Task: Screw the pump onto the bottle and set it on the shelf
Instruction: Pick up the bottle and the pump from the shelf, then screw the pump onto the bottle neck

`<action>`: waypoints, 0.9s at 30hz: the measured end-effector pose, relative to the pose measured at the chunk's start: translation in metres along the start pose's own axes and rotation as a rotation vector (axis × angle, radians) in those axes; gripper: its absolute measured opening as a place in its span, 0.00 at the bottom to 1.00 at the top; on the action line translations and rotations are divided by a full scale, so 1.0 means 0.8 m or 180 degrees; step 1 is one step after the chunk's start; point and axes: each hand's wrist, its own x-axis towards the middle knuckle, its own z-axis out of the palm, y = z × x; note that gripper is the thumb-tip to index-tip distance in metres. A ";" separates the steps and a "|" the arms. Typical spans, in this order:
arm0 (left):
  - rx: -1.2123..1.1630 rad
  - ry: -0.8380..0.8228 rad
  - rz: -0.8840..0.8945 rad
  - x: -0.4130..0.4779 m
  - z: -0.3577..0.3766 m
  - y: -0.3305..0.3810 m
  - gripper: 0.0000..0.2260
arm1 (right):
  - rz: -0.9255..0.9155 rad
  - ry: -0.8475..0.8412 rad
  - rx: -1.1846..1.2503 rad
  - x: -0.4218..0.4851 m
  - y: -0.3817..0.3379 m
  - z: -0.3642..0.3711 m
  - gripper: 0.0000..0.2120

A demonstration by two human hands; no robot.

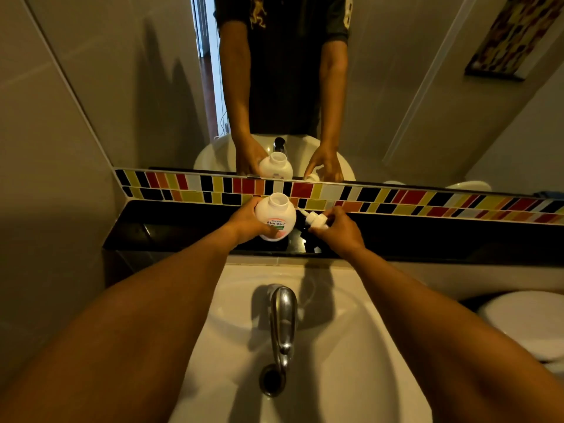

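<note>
A round white soap bottle [276,213] with a coloured label and an open neck stands on the black shelf [171,227] behind the sink. My left hand [244,222] wraps around its left side. Just to the right, my right hand [337,228] grips the white pump [316,219], which is tilted with its tube end pointing up-left toward the bottle. Pump and bottle are apart, a small gap between them.
A white sink [345,331] with a chrome tap [282,322] lies below the shelf. A band of coloured tiles [396,199] and a mirror [396,102] rise behind it. A white toilet lid [525,322] sits at the right.
</note>
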 end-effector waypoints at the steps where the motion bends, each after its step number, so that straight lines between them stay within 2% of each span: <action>1: 0.0032 0.0007 -0.0007 -0.001 -0.006 0.001 0.36 | 0.0024 -0.0071 0.0181 0.002 -0.003 -0.006 0.22; 6: 0.0600 0.0115 0.0048 -0.013 -0.045 0.013 0.36 | -0.0317 -0.0321 0.0510 0.002 -0.024 -0.052 0.24; 13: 0.1141 0.0207 0.0206 -0.044 -0.081 0.044 0.35 | -0.1047 -0.0205 -0.0244 -0.017 -0.058 -0.094 0.24; 19: 0.1535 0.0015 0.0318 -0.071 -0.082 0.072 0.34 | -0.1463 -0.0211 -0.0761 -0.048 -0.088 -0.105 0.24; 27: 0.1477 -0.0261 0.0376 -0.098 -0.071 0.096 0.33 | -0.1834 -0.0126 -0.1136 -0.077 -0.110 -0.111 0.25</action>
